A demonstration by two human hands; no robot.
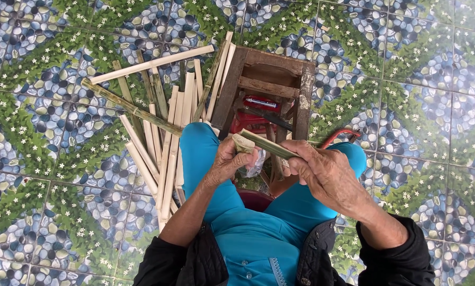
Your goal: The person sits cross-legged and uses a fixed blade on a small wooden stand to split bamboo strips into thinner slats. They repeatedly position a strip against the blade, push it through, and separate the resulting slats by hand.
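I hold a short split bamboo piece (pixel 264 143) across my lap, pale cut end to the left, green skin on top. My left hand (pixel 231 159) is closed around its left end. My right hand (pixel 324 172) grips its right part, fingers wrapped over it. Both hands hover above my knees in bright blue trousers (pixel 203 159), just in front of a small dark wooden stool (pixel 232 90).
A loose pile of split bamboo strips (pixel 166 122) lies on the floor at my left. Something red (pixel 259 103) lies under the stool, and a red curved handle (pixel 339 136) shows at its right. The floor (pixel 47 159) is patterned tile with pebbles and leaves.
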